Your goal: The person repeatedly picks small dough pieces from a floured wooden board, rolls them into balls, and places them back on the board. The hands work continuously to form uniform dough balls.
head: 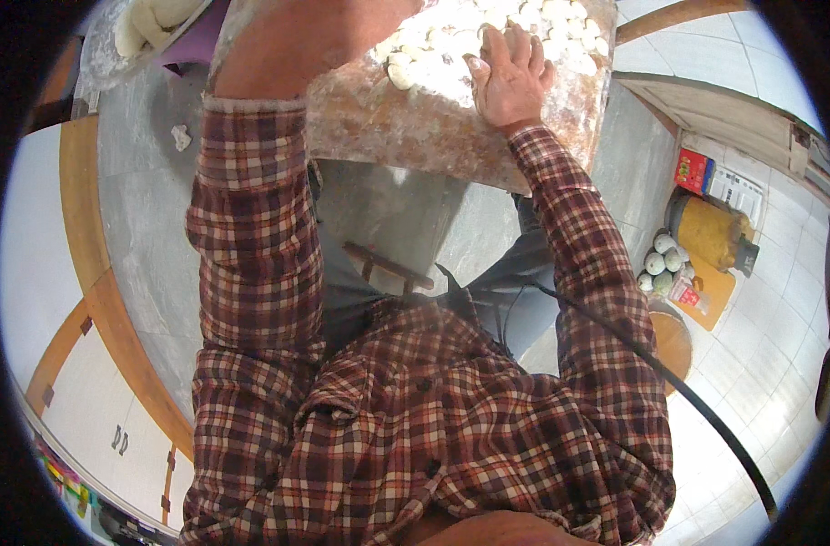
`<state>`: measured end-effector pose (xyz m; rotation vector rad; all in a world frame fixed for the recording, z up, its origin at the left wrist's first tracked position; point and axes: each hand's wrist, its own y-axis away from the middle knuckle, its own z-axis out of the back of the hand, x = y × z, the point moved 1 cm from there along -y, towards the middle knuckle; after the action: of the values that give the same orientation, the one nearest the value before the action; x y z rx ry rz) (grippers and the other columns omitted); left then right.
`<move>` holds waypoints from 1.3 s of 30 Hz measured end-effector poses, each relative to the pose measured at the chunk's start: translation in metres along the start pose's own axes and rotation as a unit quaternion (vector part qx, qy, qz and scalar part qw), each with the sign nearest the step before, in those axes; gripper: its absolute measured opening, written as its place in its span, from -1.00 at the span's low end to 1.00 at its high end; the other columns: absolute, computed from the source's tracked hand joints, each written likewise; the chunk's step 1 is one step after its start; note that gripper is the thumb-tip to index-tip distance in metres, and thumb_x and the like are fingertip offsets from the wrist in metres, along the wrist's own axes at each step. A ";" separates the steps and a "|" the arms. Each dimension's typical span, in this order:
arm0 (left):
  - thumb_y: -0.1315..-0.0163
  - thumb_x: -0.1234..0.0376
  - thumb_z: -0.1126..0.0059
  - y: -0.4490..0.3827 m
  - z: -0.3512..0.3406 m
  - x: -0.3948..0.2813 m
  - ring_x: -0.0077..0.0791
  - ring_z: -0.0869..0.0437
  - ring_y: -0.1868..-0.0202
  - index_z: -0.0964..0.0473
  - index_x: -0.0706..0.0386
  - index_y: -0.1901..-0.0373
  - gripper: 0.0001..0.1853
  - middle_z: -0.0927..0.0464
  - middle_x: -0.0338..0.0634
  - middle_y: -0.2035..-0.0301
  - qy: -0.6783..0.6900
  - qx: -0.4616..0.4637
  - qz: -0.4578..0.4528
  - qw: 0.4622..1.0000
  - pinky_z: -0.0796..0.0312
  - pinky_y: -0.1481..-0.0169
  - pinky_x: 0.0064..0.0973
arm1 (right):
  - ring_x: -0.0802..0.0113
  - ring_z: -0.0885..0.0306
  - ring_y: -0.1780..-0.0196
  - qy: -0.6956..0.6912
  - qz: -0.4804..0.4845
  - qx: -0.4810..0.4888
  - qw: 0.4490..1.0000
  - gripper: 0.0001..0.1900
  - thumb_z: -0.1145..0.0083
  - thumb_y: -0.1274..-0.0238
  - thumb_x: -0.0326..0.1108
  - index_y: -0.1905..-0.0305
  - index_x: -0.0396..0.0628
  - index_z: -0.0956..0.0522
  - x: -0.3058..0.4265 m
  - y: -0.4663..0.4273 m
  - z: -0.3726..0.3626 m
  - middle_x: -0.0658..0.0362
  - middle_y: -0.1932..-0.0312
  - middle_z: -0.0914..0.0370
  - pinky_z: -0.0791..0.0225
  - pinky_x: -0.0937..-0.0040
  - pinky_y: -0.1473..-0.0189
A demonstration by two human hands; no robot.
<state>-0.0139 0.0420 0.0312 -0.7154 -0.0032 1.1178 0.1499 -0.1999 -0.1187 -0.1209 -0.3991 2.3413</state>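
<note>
Many small pale dough pieces (401, 74) lie in white flour across the far part of a wooden board (401, 130). My right hand (514, 78) rests palm down among them with its fingers somewhat spread; whether a piece is under the palm or fingertips is hidden. My left forearm reaches over the board's left side, and the left hand is past the top edge of the picture, out of view. Strong light washes out the middle of the floured area. A larger mass of dough (145, 24) sits at the upper left, in or by a plastic-covered container.
White cabinets (94, 368) with wooden edging stand at the left. A pale scrap (181, 137) lies on the grey floor. At the right are a yellow gas cylinder (708, 232), a red box (693, 170), several greenish-white round items (655, 263) and a round wooden stool (671, 341).
</note>
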 end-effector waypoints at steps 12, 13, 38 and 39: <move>-0.16 0.49 -0.40 0.008 -0.013 0.008 -0.10 -0.65 0.15 -0.66 0.35 0.29 -0.87 -0.62 0.07 0.20 0.041 -0.128 -0.073 0.988 -0.53 0.11 -0.26 | 0.28 -0.55 -0.16 -0.253 -0.179 -0.041 0.950 -0.58 0.00 -0.59 -0.12 -0.14 -0.28 -0.62 -0.041 -0.003 0.035 -0.03 -0.04 -0.65 -0.42 0.18 -0.15; -0.17 0.48 -0.39 0.007 -0.010 0.007 -0.11 -0.65 0.15 -0.66 0.34 0.28 -0.87 -0.62 0.06 0.21 0.033 -0.127 -0.074 0.989 -0.52 0.12 -0.25 | 0.34 -0.59 -0.08 -0.220 -0.172 0.067 0.958 -0.60 -0.03 -0.58 -0.14 -0.10 -0.30 -0.65 -0.040 0.004 0.047 0.00 0.03 -0.69 -0.47 0.25 -0.05; -0.24 0.35 -0.37 -0.002 -0.011 0.007 -0.03 -0.62 0.26 -0.58 0.33 0.23 -0.78 -0.58 0.11 0.31 0.157 -0.079 0.014 0.984 -0.47 0.19 -0.19 | 0.10 -0.67 0.13 -0.305 -0.131 0.157 0.930 -0.70 -0.41 -0.18 -0.28 0.05 -0.20 -0.67 0.041 -0.008 0.063 -0.04 0.18 -0.68 -0.56 0.17 0.03; -0.23 0.36 -0.38 -0.001 -0.012 0.007 -0.03 -0.62 0.24 -0.58 0.32 0.23 -0.78 -0.59 0.11 0.28 0.075 -0.100 -0.081 0.989 -0.47 0.19 -0.20 | 0.13 -0.67 0.15 -0.305 -0.150 0.159 0.927 -0.70 -0.41 -0.19 -0.27 0.06 -0.21 -0.67 0.036 0.000 0.068 -0.03 0.19 -0.68 -0.56 0.19 0.06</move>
<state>-0.0059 0.0409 0.0201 -0.9603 -0.0454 0.9146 0.1107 -0.1919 -0.0527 0.7884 -0.2984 2.0601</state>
